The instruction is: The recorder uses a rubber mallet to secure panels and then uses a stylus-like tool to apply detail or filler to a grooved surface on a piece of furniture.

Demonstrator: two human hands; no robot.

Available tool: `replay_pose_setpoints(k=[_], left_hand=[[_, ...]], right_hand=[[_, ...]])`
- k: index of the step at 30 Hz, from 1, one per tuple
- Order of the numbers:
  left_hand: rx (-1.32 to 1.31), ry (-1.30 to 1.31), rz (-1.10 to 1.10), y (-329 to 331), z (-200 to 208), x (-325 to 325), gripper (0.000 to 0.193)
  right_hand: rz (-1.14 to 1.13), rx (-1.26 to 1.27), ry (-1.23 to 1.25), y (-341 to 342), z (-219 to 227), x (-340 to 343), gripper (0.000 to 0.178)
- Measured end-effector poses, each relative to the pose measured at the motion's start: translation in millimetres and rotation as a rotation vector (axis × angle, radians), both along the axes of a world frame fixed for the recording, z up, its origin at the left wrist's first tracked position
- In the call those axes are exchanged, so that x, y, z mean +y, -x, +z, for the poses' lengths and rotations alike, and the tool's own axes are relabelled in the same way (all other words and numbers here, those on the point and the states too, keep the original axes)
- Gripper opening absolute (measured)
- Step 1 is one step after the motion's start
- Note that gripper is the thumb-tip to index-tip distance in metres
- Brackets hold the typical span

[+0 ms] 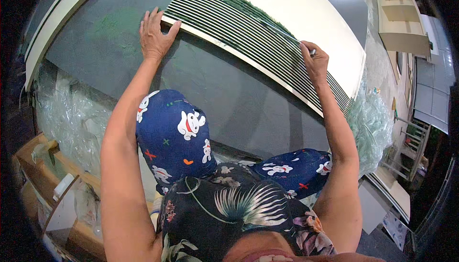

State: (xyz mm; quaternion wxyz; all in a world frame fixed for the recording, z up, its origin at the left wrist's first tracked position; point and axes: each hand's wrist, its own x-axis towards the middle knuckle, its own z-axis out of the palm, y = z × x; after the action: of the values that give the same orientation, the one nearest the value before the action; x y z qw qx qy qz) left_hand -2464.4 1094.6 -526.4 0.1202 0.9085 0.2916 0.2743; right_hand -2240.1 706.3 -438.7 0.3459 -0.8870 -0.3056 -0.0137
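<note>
A cream panel (306, 9) lies on a dark grey surface. Along its near part run many narrow cream ribs with dark grooves, the ribbed strip (239, 32). Dark green loose, fuzzy-looking material (239, 4) is heaped along the far edge of that strip. My left hand (157, 35) is open at the panel's left end, its thumb against the near corner and its fingers spread on the grey surface. My right hand (315, 64) is closed on a thin, pale rod-like tool (282, 30), which reaches to the far left over the ribs. The tool's exact kind cannot be made out.
Green dust (117, 23) marks the grey surface (229, 85) at the left. Crumpled clear plastic (74, 114) lies at the left, more plastic sheeting (370, 123) at the right. A wooden frame (36, 164) stands lower left, a cream shelf unit (401, 13) far right. My knees are close to the surface's near edge.
</note>
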Motion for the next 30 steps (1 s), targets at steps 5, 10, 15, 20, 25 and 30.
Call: replay_pose_setpoints(k=[5, 10, 15, 20, 25, 30], left_hand=[[0.006, 0.002, -0.002, 0.5, 1.2, -1.5, 0.069], [-0.030, -0.029, -0.012, 0.8, 3.9, -3.4, 0.060], [-0.044, 0.011, -0.008, -1.8, 7.1, -5.7, 0.065], [-0.036, -0.004, -0.009, 3.5, 4.8, -1.5, 0.065], [-0.062, 0.003, -0.024, -7.1, 10.0, -8.7, 0.064], [-0.029, 0.000, -0.015, 2.2, 8.7, -6.9, 0.061]], right_hand=[[-0.018, 0.043, -0.023, -0.7, -6.1, 16.6, 0.018], [0.010, -0.025, -0.005, 4.3, -11.1, 67.8, 0.018], [0.013, -0.093, 0.097, 5.2, -4.4, 129.6, 0.020], [0.077, -0.094, 0.043, 18.6, -8.1, 186.2, 0.023], [0.080, -0.239, 0.089, 20.2, -3.9, 243.3, 0.020], [0.116, -0.211, 0.020, 14.5, 24.4, 226.7, 0.023]])
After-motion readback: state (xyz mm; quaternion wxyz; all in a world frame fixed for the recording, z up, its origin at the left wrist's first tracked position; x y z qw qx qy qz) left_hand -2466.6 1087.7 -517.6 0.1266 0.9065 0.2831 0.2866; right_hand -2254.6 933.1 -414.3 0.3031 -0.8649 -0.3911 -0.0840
